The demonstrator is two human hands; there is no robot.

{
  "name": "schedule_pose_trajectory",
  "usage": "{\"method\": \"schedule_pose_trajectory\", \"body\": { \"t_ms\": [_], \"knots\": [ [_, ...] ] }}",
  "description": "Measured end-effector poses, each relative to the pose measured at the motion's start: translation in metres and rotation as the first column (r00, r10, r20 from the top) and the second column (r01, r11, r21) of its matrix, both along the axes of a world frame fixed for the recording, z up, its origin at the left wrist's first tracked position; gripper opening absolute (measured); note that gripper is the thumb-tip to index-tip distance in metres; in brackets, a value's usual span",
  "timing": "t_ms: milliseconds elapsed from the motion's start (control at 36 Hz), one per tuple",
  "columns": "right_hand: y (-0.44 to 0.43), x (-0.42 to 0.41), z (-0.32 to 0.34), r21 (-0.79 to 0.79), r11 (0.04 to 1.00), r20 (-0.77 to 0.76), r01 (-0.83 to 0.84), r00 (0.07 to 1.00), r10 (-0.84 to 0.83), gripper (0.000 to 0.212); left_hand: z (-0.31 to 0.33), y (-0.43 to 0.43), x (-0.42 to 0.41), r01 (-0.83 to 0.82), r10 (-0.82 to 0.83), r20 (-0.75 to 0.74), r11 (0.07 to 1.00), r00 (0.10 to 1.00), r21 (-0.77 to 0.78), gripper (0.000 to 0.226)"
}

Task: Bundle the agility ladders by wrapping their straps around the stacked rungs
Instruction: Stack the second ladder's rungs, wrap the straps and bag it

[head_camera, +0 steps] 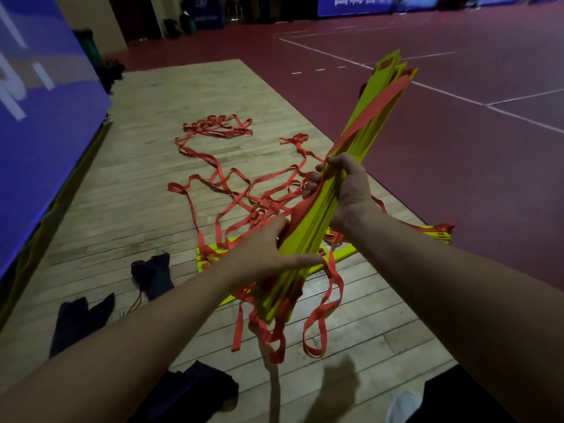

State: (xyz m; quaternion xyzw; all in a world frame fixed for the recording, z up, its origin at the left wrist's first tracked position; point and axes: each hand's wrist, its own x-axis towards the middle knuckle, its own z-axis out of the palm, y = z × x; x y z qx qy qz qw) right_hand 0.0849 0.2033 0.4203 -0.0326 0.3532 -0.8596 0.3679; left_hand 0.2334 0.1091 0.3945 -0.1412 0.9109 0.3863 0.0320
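A stack of yellow-green ladder rungs (375,114) tilts up from lower left to upper right in front of me. My right hand (346,190) grips the stack around its middle, fingers curled over the far side. My left hand (268,248) holds the stack lower down, thumb laid across the rungs, pinching a red strap (300,209) against them. One red strap runs along the upper face of the stack. Loops of red strap (323,312) hang from the lower end. More red straps (232,184) lie tangled on the wooden floor behind.
More yellow rungs (213,254) lie flat on the wooden floor under the held stack, and others at the right (433,233). Dark cloth bags (152,276) lie at lower left. A blue wall panel (39,117) borders the left. Red court floor (457,132) spreads right.
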Motion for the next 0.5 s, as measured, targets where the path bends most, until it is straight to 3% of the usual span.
{"method": "schedule_pose_trajectory", "body": {
  "t_ms": [56, 139, 278, 333, 389, 444, 500],
  "knots": [
    [-0.003, 0.001, 0.0, 0.029, 0.998, 0.008, 0.047, 0.999, -0.048, 0.024, -0.003, 0.005, -0.003, 0.004, -0.001, 0.053, 0.998, 0.999, -0.061, 0.104],
    [-0.005, 0.0, -0.005, 0.084, 0.988, 0.015, 0.127, 0.992, -0.129, 0.026, -0.004, 0.005, -0.006, -0.011, 0.019, 0.122, 0.998, 0.992, -0.067, 0.08],
    [-0.006, 0.001, -0.012, 0.083, 0.985, 0.04, 0.149, 0.987, -0.153, 0.025, -0.016, 0.006, -0.003, -0.12, 0.109, 0.074, 0.977, 0.991, 0.178, 0.055],
    [-0.003, -0.001, -0.013, 0.121, 0.986, 0.006, 0.116, 0.993, -0.118, 0.024, -0.014, 0.002, -0.003, -0.121, 0.121, 0.008, 0.987, 0.993, 0.106, 0.056],
    [0.003, -0.006, -0.015, 0.283, 0.958, -0.076, 0.036, 0.997, -0.016, 0.047, -0.009, -0.012, -0.002, -0.122, 0.12, -0.053, 0.992, 0.991, -0.037, 0.063],
    [0.014, -0.008, -0.013, 0.545, 0.829, -0.127, -0.126, 0.965, 0.23, 0.073, -0.003, -0.034, -0.001, -0.139, 0.127, -0.071, 0.972, 0.989, -0.19, 0.073],
    [0.027, -0.005, -0.004, 0.781, 0.568, -0.097, -0.262, 0.846, 0.524, 0.079, 0.0, -0.057, 0.003, -0.132, 0.117, -0.063, 0.905, 0.991, -0.405, 0.076]
  ]
}}
